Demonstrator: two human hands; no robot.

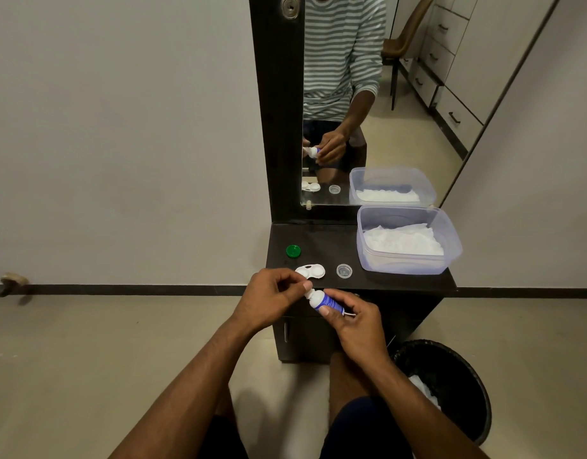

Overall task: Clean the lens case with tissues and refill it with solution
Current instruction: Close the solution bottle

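Gripping smooth cylindrical solution bottle [325, 301] — both hands.

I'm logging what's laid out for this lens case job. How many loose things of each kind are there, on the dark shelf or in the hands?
Lens case: 1
Lens case caps, green and clear: 2
Solution bottle: 1
Tissue tub: 1
Total: 5

A blue-and-white solution bottle [325, 301] is showing near a white lens case [310, 271], a green cap [293, 251] lying left, white tissues [403, 240] filling a clear tub [451, 256] right, on a dark shelf [318, 236].
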